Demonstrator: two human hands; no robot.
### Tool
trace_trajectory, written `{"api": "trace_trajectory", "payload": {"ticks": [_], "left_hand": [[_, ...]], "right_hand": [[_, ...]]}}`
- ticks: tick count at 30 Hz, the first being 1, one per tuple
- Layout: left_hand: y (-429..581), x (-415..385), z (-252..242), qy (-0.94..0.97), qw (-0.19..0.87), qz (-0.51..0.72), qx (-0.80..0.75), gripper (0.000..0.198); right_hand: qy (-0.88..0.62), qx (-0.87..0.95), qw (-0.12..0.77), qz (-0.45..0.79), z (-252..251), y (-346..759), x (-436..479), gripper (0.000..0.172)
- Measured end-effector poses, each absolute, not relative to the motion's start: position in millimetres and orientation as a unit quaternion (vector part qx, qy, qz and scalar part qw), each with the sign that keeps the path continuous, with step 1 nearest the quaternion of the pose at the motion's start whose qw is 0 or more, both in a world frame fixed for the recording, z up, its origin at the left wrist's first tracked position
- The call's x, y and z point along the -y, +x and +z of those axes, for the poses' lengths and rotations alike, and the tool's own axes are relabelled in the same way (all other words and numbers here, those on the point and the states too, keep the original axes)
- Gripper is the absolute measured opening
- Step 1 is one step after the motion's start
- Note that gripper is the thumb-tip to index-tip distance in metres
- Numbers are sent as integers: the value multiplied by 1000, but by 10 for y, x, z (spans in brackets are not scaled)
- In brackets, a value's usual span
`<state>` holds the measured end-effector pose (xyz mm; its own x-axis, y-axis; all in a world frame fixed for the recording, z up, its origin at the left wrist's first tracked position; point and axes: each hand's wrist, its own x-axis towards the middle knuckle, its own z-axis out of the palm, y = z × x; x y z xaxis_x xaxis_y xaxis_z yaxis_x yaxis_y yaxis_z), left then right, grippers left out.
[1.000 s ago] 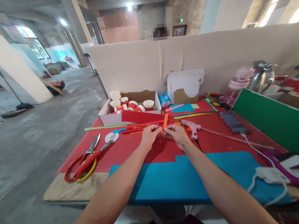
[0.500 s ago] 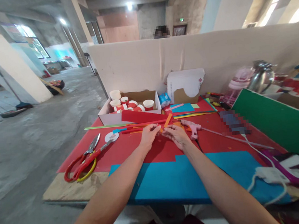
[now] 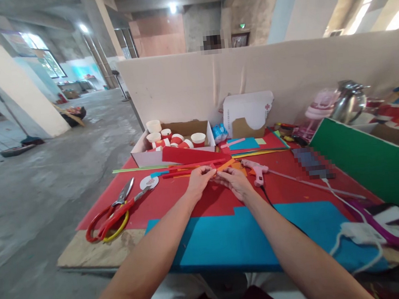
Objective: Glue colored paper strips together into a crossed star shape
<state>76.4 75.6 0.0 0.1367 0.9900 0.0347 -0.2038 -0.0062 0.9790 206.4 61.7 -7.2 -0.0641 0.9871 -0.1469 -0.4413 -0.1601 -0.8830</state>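
An orange paper strip (image 3: 226, 164) runs up and to the right from between my fingertips. My left hand (image 3: 201, 178) is closed in a pinch at the strip's lower end. My right hand (image 3: 236, 182) pinches the same end from the other side, its fingers curled beneath. Both hands hover over the red sheet covering the table, their fingertips nearly touching. Behind them lie red paper strips (image 3: 187, 168) and a larger red paper piece (image 3: 189, 155). Just right of my right hand rests a pink hot glue gun (image 3: 257, 170).
Large scissors (image 3: 115, 211) and a red-handled tool (image 3: 121, 216) lie left beside a white disc (image 3: 149, 182). A box (image 3: 174, 157) of red-and-white paper cups stands at the back. A phone (image 3: 312, 162), cables and a green panel (image 3: 366, 161) occupy the right side.
The orange strip has tilted from steep to flatter, its free end swinging down to the right. My hands have stayed in nearly the same place, fingertips slightly closer.
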Motion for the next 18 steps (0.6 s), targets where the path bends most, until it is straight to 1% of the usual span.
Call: {"api": "trace_trajectory", "payload": {"ticks": [3, 8, 14, 18], "left_hand": [[772, -766, -23, 488, 570, 515, -414, 23], [778, -759, -25, 474, 596, 509, -401, 24], [758, -758, 3, 477, 580, 513, -416, 19], [764, -769, -20, 469, 592, 511, -410, 20]], "right_hand": [[-409, 337, 559, 637, -92, 2056, -632, 25], [-398, 332, 592, 617, -120, 2017, -641, 27], [-407, 356, 568, 620, -91, 2032, -621, 26], [-401, 373, 573, 609, -85, 2028, -610, 25]]}}
